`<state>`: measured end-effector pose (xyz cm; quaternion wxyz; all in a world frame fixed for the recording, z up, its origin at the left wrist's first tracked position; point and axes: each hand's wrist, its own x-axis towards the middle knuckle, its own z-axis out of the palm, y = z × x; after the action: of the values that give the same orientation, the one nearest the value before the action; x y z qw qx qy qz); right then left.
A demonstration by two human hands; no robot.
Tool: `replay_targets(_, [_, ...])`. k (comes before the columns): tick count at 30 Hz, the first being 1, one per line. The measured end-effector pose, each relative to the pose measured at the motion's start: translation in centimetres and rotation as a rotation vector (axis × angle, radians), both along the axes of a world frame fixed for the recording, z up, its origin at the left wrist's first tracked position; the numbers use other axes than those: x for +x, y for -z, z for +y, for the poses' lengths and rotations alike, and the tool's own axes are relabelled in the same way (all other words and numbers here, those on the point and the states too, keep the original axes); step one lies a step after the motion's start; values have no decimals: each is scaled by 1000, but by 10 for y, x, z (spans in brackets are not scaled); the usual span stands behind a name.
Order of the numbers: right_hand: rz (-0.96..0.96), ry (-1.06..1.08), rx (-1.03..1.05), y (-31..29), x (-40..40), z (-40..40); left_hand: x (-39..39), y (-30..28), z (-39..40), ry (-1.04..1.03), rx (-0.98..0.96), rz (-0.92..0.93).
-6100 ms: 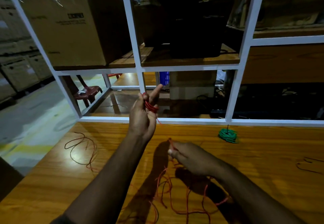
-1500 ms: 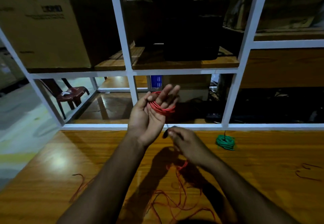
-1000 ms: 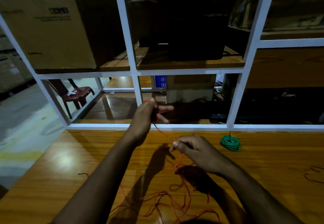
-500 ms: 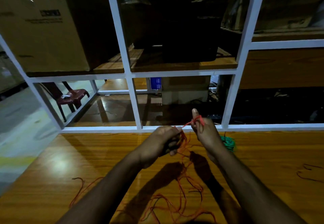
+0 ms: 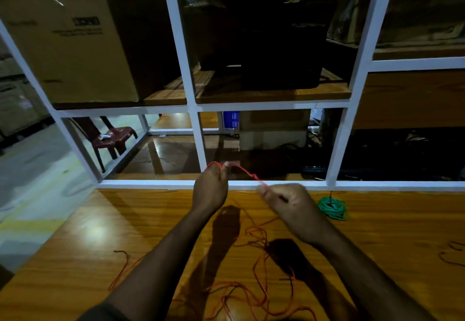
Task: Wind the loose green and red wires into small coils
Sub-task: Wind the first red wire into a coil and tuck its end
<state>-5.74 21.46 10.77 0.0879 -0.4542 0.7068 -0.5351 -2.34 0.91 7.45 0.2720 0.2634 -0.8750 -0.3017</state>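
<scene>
1. Head view, left hand (image 5: 210,187): raised at the far edge of the surface (image 5: 100,232), fingers curled round the started turns of the red wire (image 5: 247,173); a red loop shows over the knuckles.
2. Right hand (image 5: 286,203): just right of the left, lower, fingers closed and pinching the same red wire; a short kinked span runs taut between the two hands.
3. Red wire, remainder: hangs from the hands to a loose tangle on the near middle of the surface, strands crossing one another. Not yet coiled.
4. Green coil (image 5: 332,207): already wound, lying on the surface just right of the right hand, apart from it, near the white frame (image 5: 193,94).
5. Stray strands: one thin red piece (image 5: 123,268) near left; another (image 5: 451,255) at the right edge. Both loose.
6. Background: cardboard box (image 5: 70,41) on the upper left shelf; red chair (image 5: 113,138) beyond the frame.
7. Step in hand, as judged: laying further turns round the left hand.
8. Handling advice: keep the span lightly taut, smooth out the kinks as it feeds, lay each turn beside the last, and lift slack clear of the tangle so no knot is drawn in.
</scene>
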Motion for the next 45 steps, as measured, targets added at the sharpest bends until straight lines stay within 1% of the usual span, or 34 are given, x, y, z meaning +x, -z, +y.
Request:
replay_targets(2, [-41,128,-135,-7,-7,7,0,7,-8,-12,11,-13])
replay_targets(4, [-53,219,-228,-8,-13,10,1,8,-10,-18,-19,-21])
replay_targets(8, [-74,395,-294,-3,-23,11,10,9,-17,-24,-68,20])
replay_targets(10, [-104,469,-317,0,-28,12,15,11,-19,-36,-130,49])
replay_targets(13, [-233,546,-313,5,-42,14,22,11,-13,15,-173,102])
replay_targets(14, [-263,543,-281,5,-49,15,25,11,-10,63,-167,122])
replay_targets(15, [-245,541,-217,7,-57,16,28,9,-8,118,-162,138])
replay_targets(17, [-130,533,-34,10,-69,16,34,2,-4,235,-160,154])
replay_targets(19, [-79,527,113,16,-74,12,37,-6,3,340,-171,155])
replay_targets(21, [-67,498,190,22,-74,3,35,-14,10,432,-203,137])
replay_targets(22, [-28,471,226,25,-73,-1,34,-17,14,473,-213,114])
replay_targets(25, [267,388,374,32,-68,-12,31,-24,23,580,-188,40])
replay_targets(27, [399,314,409,35,-65,-16,30,-30,30,634,-152,41])
replay_targets(29, [489,242,448,40,-61,-20,30,-41,37,667,-26,83])
replay_targets(31, [604,214,531,44,-54,-25,28,-50,39,672,217,161])
replay_targets(33, [754,252,585,48,-44,-31,25,-53,38,633,453,243])
replay_targets(34, [811,294,573,48,-38,-33,23,-52,37,607,561,280])
replay_targets(36, [868,433,486,44,-28,-36,20,-47,35,568,746,352])
replay_targets(37, [896,516,422,42,-24,-36,18,-45,34,554,800,381])
replay_targets(39, [931,664,204,40,-19,-35,16,-42,34,542,871,431])
replay_targets(40, [917,698,88,41,-18,-34,15,-41,32,541,900,453])
replay_targets(42, [818,692,-64,42,-15,-32,14,-40,30,514,936,475])
replay_targets(43, [733,682,-109,42,-14,-32,13,-39,28,492,947,481])
replay_targets(45, [496,693,-189,37,-12,-33,12,-35,28,475,951,482])
